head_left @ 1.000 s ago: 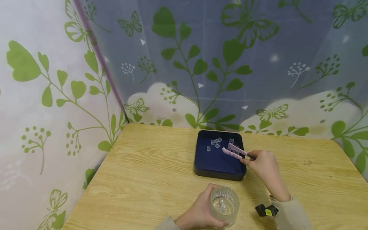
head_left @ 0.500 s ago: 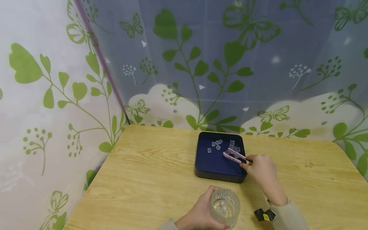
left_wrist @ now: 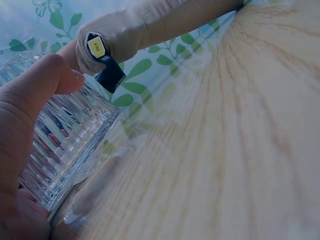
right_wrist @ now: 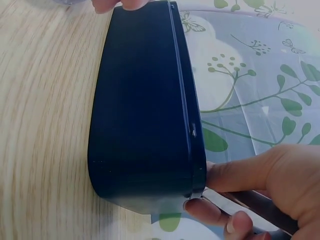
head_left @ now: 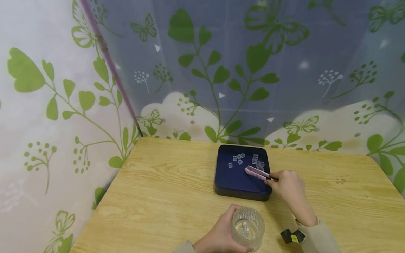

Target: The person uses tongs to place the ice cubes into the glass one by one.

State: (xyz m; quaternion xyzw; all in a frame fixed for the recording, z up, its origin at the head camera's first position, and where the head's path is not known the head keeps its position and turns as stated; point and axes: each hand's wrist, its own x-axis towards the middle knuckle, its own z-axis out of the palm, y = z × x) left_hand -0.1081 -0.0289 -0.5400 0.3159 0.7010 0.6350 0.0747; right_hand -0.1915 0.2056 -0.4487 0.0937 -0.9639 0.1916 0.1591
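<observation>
In the head view my left hand (head_left: 215, 233) grips a ribbed clear glass (head_left: 235, 225) with several small clear cubes in its bottom. The left wrist view shows the thumb against the side of the glass (left_wrist: 75, 130). My right hand (head_left: 289, 186) pinches a pair of pink tongs (head_left: 256, 173) with dark handles, reaching over the right side of a dark blue tray (head_left: 232, 181). The tong arms lie close together; whether a cube is between the tips cannot be made out. Several clear cubes (head_left: 239, 158) lie at the tray's back, with another cluster (head_left: 255, 160) near its right wall.
The wooden table (head_left: 164, 189) carries the tray near its back edge. A patterned curtain (head_left: 202, 77) hangs behind it and another wall of it (head_left: 47, 105) stands on the left. A black device with a yellow mark (head_left: 292, 237) is at the right wrist.
The tong arms, spread apart earlier, have come together over the tray's right side. The right hand has lowered slightly. The left hand and the glass have stayed put.
</observation>
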